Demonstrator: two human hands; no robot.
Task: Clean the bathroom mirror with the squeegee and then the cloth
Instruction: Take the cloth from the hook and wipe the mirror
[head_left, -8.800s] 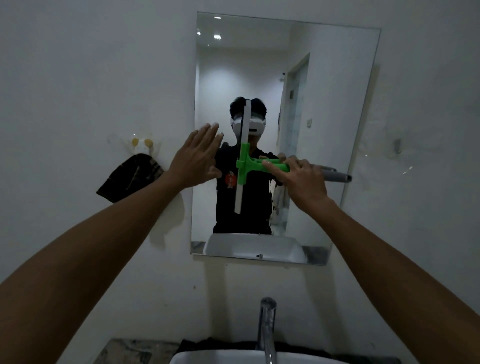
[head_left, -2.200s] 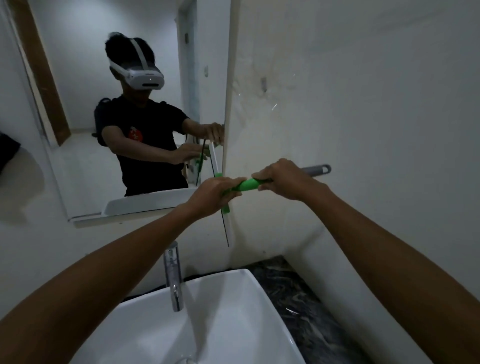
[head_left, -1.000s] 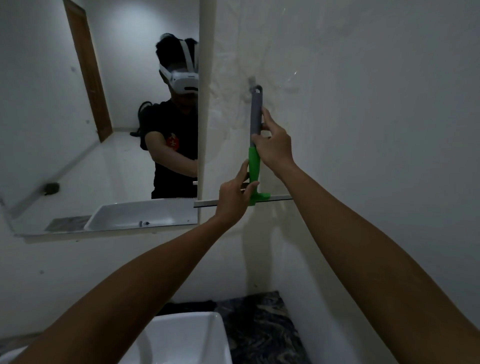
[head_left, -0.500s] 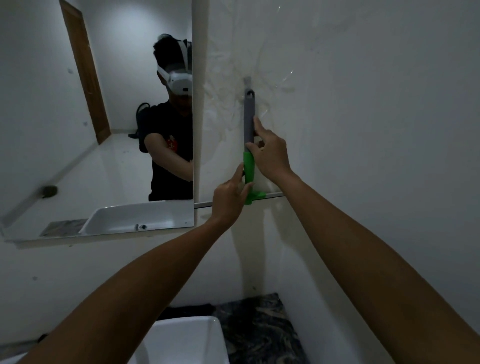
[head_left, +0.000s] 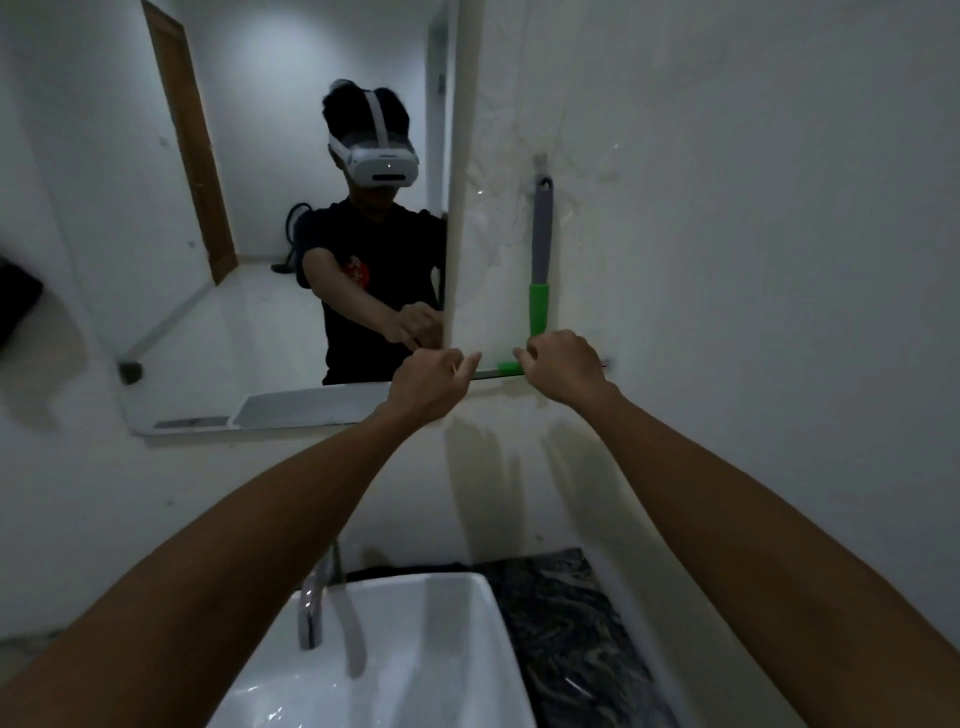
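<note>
The squeegee (head_left: 539, 270) hangs upright from a small hook on the white wall just right of the mirror (head_left: 249, 322), grey handle on top, green neck below, blade level at the bottom. My right hand (head_left: 563, 371) sits over the blade's right half, fingers curled and thumb on the green head. My left hand (head_left: 428, 382) is at the blade's left end, by the mirror's right edge, with its fingers loosely apart and nothing in them. A dark cloth (head_left: 15, 304) hangs on the wall at the far left, partly cut off by the frame.
Below my arms stand a white basin (head_left: 441, 660) with a chrome tap (head_left: 313, 605). A dark marbled counter (head_left: 571, 629) lies to the basin's right, against the wall. The mirror reflects a person in a headset and a wooden door.
The squeegee now hangs from the wall hook. My right hand has slid from the handle down to the blade, and my left hand has moved to the blade's left end.
</note>
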